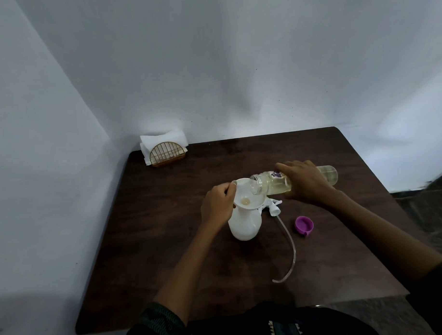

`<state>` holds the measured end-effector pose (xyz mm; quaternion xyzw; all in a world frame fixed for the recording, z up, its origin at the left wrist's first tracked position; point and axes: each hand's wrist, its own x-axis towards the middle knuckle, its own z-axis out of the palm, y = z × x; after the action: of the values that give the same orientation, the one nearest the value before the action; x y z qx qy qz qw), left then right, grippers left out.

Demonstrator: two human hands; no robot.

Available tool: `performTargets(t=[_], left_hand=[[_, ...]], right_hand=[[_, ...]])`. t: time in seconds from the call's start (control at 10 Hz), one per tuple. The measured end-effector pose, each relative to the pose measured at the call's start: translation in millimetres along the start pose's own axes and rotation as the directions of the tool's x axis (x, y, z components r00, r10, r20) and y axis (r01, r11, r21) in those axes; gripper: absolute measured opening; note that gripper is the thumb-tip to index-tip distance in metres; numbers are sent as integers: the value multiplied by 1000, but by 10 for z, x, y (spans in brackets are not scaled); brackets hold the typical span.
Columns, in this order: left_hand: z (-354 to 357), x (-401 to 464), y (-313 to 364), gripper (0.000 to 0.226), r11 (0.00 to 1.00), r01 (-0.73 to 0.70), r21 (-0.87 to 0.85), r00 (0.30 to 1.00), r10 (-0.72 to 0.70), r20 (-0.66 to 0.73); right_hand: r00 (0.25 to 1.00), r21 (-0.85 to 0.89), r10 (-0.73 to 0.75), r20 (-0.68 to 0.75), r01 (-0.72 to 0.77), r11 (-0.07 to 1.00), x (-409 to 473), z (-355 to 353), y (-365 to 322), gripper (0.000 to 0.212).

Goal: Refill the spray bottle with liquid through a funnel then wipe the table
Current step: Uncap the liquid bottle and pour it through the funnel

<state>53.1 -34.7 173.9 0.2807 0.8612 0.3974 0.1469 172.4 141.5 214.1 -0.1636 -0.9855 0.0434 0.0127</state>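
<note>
Now pouring: pale liquid through the funnel (246,195) into the spray bottle (245,223).
Left hand (217,205) grips the funnel's rim atop the upright bottle, mid-tabletop (152,245); right hand (307,180) grasps the tilted clear bottle (270,185), its mouth over the funnel.

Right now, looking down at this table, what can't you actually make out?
- Head view: how full the white plastic spray bottle is; its walls are opaque.
- The purple print on the clear refill bottle: blurred, partly under the right hand.
- The bottle's neck: hidden by the white funnel and left hand.
- The person's body: cut off by the bottom edge.
</note>
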Motion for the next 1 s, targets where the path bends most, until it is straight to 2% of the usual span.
performTargets(t=[1.0], left_hand=[[48,13,5,47,999,3,-38,1000,-3,-4]], right_hand=[[1000,7,-7,-12,7,1000,0,31,66,67]])
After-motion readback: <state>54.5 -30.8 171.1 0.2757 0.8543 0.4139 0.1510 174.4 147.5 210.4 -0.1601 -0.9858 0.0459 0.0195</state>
